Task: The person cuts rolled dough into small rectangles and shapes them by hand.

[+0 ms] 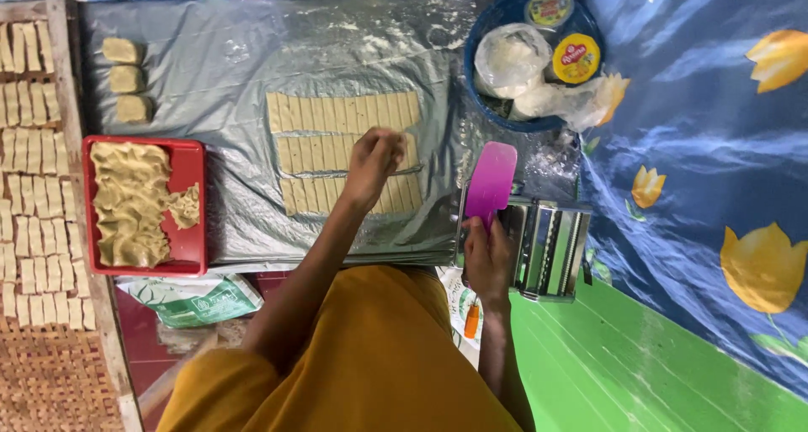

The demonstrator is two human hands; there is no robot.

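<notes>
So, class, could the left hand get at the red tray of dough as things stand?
Probably yes. The left hand rests on the cut dough strips, and the red tray lies just to its side on the same grey sheet, with nothing standing between them.

Glossy plastic sheet [252, 62], shiny metal roller machine [551, 247], matt soft dough strips [337, 112], smooth red plastic tray [192, 196].

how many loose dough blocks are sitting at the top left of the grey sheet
3, in a short column at the sheet's top left corner above the red tray: top block, middle block, bottom block. None looks hidden.
</notes>
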